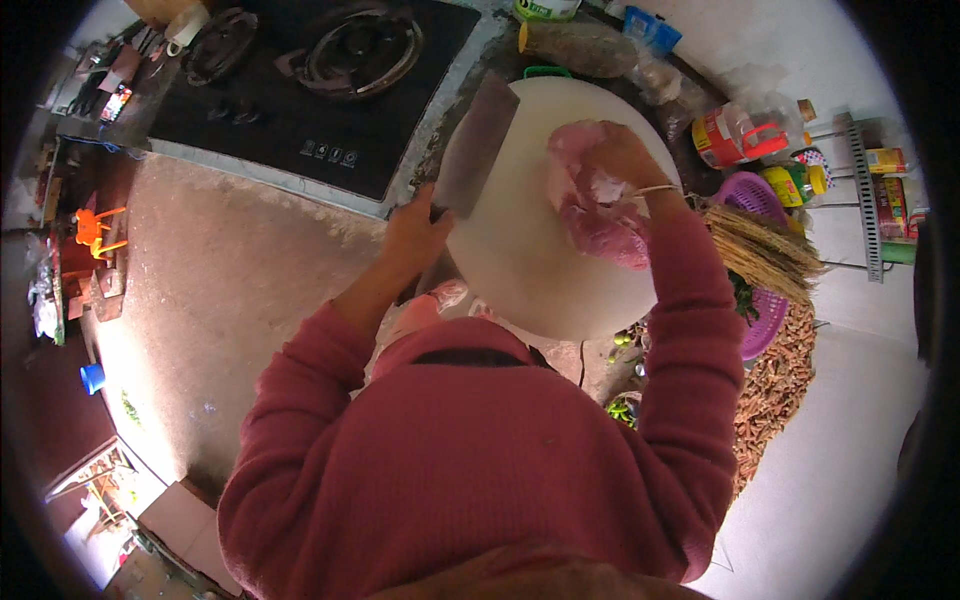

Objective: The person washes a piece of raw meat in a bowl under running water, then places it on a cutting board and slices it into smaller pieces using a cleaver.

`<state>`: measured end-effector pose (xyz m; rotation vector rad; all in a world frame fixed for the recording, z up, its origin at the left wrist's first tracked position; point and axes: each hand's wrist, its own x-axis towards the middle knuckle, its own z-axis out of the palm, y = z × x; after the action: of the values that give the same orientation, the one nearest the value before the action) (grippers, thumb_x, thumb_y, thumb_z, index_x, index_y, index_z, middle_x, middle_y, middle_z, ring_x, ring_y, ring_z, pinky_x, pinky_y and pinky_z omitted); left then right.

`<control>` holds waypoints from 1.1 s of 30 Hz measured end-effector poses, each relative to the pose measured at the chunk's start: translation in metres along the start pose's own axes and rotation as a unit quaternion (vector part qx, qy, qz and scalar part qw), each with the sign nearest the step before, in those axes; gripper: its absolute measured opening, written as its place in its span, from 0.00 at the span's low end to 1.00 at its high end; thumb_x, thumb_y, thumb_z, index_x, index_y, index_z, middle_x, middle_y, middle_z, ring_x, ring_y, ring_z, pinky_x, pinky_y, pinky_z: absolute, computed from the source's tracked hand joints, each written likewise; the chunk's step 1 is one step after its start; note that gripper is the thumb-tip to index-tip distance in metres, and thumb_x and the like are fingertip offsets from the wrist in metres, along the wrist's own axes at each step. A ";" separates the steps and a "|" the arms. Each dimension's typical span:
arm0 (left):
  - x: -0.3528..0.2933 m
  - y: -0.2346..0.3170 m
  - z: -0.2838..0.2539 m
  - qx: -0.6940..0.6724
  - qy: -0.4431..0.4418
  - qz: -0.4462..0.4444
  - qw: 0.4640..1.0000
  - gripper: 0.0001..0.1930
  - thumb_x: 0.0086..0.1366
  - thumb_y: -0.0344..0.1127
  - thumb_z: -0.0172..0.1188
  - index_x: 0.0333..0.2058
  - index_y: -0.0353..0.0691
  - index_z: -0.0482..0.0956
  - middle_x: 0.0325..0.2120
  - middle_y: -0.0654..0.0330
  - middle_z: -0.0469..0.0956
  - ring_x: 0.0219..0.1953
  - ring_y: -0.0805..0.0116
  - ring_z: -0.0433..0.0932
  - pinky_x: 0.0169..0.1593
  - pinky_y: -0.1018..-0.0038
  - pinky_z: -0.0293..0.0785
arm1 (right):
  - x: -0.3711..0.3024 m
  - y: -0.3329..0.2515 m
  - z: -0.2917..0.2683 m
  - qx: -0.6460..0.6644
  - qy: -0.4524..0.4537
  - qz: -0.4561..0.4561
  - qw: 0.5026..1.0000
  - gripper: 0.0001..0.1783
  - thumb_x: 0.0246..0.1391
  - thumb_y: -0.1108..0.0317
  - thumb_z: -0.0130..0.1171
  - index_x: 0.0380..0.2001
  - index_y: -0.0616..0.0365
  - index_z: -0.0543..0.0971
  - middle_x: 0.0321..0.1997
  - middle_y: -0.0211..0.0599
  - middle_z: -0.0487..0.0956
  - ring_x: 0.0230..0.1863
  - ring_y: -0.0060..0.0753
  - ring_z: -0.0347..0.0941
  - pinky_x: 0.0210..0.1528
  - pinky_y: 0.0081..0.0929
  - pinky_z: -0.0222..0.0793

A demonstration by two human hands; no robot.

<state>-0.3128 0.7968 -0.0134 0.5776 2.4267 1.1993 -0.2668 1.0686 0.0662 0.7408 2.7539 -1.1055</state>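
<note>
My left hand is closed round the handle of a cleaver. Its broad dark blade points away from me over the left edge of a round white cutting board. On the board's right half lies a large piece of raw pink meat. From the right, my right hand grips the far part of the meat, its fingertips partly hidden. A clear gap separates the blade from the meat.
A black gas stove stands to the left beyond the board. At the right are a large red-labelled bottle, a purple basket and a straw bundle. A long brownish gourd-like thing lies behind the board.
</note>
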 end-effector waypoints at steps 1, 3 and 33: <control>0.001 -0.001 -0.001 -0.011 -0.005 -0.012 1.000 0.19 0.50 0.34 0.52 0.41 0.32 0.63 0.15 0.57 0.71 0.13 0.72 0.70 0.18 0.76 0.67 | 0.001 -0.001 -0.018 0.086 -0.017 0.031 0.996 0.17 0.26 0.71 0.55 0.28 0.63 0.73 0.28 0.38 0.75 0.31 0.34 0.70 0.32 0.24 0.65; 0.002 -0.002 -0.002 -0.039 -0.038 -0.053 0.997 0.20 0.49 0.37 0.52 0.40 0.34 0.63 0.20 0.50 0.72 0.23 0.56 0.71 0.28 0.66 0.67 | 0.004 -0.007 -0.044 0.124 -0.023 0.058 0.990 0.17 0.26 0.70 0.56 0.27 0.65 0.73 0.25 0.35 0.74 0.27 0.28 0.69 0.30 0.22 0.64; 0.023 0.026 -0.030 0.066 -0.145 0.155 0.975 0.20 0.51 0.34 0.51 0.44 0.39 0.64 0.23 0.47 0.73 0.28 0.49 0.72 0.31 0.64 0.66 | -0.101 0.054 0.011 -0.139 -0.083 0.121 0.979 0.24 0.25 0.55 0.59 0.30 0.57 0.73 0.32 0.48 0.71 0.36 0.48 0.68 0.38 0.35 0.64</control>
<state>-0.3420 0.8033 0.0218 1.1229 2.2308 0.9843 -0.1540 1.0537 0.0492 0.8708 2.5220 -0.6844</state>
